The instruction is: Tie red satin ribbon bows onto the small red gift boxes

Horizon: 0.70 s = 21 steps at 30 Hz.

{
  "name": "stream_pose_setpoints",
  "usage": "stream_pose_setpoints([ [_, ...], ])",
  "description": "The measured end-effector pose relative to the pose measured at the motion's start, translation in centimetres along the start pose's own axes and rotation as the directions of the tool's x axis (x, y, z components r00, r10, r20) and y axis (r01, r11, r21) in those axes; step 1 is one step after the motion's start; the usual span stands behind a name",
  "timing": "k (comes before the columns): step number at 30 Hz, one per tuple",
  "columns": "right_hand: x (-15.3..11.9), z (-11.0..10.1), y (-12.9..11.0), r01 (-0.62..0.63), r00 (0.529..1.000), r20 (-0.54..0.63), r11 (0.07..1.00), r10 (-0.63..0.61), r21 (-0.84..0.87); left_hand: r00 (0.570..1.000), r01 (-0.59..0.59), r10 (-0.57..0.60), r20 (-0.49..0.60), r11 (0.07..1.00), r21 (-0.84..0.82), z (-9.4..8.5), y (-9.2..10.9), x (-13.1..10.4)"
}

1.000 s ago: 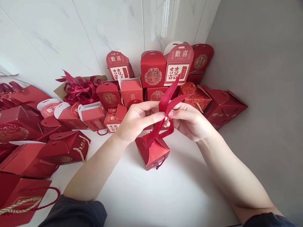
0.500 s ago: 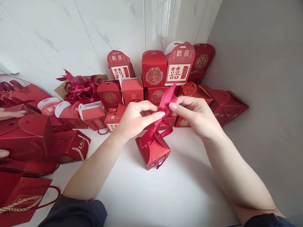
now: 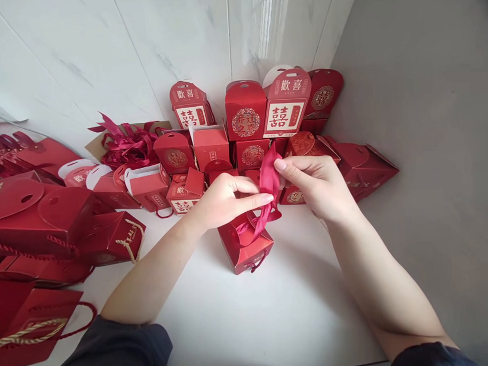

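Note:
A small red gift box stands on the white table, with a dark red cord on its front. Crimson satin ribbon rises from the folded flaps at its top. My left hand pinches the ribbon between thumb and fingers just above the box. Slightly higher and to the right, my right hand holds the ribbon in a pinch as well. Part of the ribbon hangs down over the front of the box's lid. Its loop behind my fingers is partly hidden.
Stacked red gift boxes line the tiled wall. A heap of loose ribbon lies at the back left. Larger red boxes with cords crowd the left side. A grey wall bounds the right.
The ribbon's upper end has shifted left and stands more upright, and a strand now drapes over the box front. Another person's hand at the far left has gone from view.

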State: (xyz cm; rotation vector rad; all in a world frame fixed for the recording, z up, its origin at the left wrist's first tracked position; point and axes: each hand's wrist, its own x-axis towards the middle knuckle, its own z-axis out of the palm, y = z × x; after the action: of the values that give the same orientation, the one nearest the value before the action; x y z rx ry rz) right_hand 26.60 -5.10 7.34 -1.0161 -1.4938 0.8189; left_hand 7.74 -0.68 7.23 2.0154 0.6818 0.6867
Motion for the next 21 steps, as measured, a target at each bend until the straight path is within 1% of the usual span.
stream_pose_setpoints([
  [3,0.05,0.25,0.03,0.030,0.999,0.035,1.000,-0.030,0.009,1.000,0.014,-0.014,0.017,1.000,0.003,0.22,-0.09,-0.06],
  [6,0.06,0.43,0.02,0.065,0.997,0.035,0.998,-0.064,-0.007,0.998,0.025,-0.026,0.049,1.000,0.014,0.32,-0.18,-0.12],
  [9,0.00,0.56,0.00,0.093,0.995,0.033,0.996,-0.092,-0.003,0.997,0.010,-0.011,0.076,1.000,0.013,0.34,-0.14,-0.12],
  [12,-0.10,0.70,-0.03,0.104,0.994,0.035,0.994,-0.105,0.011,0.997,0.004,0.002,0.075,0.997,-0.080,0.43,-0.08,-0.02],
  [14,-0.16,0.77,-0.04,0.116,0.992,0.039,0.993,-0.116,0.009,0.999,0.023,-0.014,0.051,0.982,-0.186,0.57,-0.11,0.08],
  [16,-0.17,0.78,-0.03,0.133,0.990,0.039,0.991,-0.133,-0.005,0.999,0.028,-0.031,-0.008,0.970,-0.243,0.74,-0.18,0.15],
  [18,-0.15,0.71,0.02,0.126,0.992,0.030,0.992,-0.126,-0.015,0.996,0.021,-0.040,-0.074,0.972,-0.235,0.88,-0.24,0.17],
  [21,-0.08,0.54,0.11,0.074,0.997,-0.007,0.997,-0.074,0.018,0.991,0.042,-0.067,-0.114,0.978,-0.206,0.94,-0.18,0.09],
])
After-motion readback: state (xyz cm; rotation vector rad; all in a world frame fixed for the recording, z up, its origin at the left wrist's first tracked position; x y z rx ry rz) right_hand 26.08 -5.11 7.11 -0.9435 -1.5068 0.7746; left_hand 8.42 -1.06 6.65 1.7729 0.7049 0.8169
